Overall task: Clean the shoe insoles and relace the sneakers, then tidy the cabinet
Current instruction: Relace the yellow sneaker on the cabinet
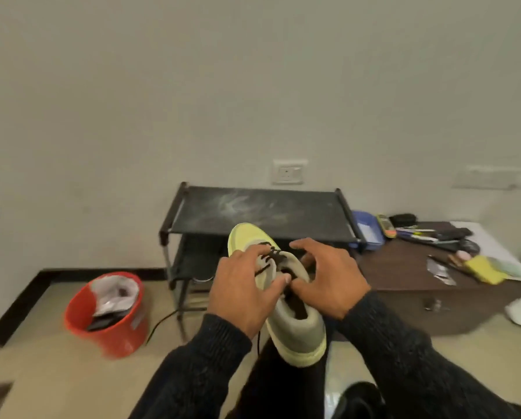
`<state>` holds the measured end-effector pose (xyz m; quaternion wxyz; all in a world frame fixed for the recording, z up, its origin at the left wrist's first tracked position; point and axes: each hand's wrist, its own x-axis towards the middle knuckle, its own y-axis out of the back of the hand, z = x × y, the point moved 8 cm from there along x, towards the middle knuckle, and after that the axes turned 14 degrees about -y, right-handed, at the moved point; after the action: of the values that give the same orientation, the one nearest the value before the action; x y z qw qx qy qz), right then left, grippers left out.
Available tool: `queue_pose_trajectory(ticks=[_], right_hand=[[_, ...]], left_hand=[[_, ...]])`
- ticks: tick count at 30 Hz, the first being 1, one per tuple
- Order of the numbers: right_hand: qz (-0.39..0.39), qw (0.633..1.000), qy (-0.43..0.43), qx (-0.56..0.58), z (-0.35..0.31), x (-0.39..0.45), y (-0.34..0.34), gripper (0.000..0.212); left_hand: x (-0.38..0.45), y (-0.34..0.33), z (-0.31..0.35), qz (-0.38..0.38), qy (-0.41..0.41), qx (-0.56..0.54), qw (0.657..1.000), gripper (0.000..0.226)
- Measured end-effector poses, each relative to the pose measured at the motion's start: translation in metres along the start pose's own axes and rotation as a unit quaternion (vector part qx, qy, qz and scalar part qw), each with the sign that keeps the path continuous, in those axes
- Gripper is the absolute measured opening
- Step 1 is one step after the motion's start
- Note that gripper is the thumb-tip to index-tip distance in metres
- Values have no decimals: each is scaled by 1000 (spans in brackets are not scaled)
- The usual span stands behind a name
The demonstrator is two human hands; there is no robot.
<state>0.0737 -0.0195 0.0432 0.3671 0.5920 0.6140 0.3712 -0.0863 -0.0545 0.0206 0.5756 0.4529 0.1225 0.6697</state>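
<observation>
A grey sneaker [298, 325] with a yellow-green toe and sole rests on my knee, toe pointing away from me. A dark lace [271, 257] runs through its front eyelets, and one loose end hangs down under my left wrist. My left hand [244, 291] holds the sneaker's left side, thumb and fingers pinching the lace over the tongue. My right hand [328, 276] curls over the right side, fingertips at the lace by the tongue. Behind the shoe stands the black shoe rack [253, 213], its top shelf dusty.
An orange bucket [108, 325] with a white bag and dark items stands on the floor at left. A low brown cabinet [404, 285] at right carries pens, a blue tray [368, 228], a yellow pad and small clutter. A dark shoe [359, 397] lies by my leg.
</observation>
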Motion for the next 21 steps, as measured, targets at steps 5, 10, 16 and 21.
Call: queue_pose_trajectory(ticks=[5,10,16,21], right_hand=[[65,996,-54,-36,94,-8,61,76],[111,984,-136,-34,199,-14,79,68],[126,972,-200,8,301,12,56,59],[125,958,-249,64,374,64,25,47]], left_hand=[[51,-75,83,-80,-58,-76,992,34],[82,-169,141,-171,-105,-72,977,24],[105,-277,160,-243,-111,-88,960,14],[137,-362,146,-284,-96,-93,949,14]])
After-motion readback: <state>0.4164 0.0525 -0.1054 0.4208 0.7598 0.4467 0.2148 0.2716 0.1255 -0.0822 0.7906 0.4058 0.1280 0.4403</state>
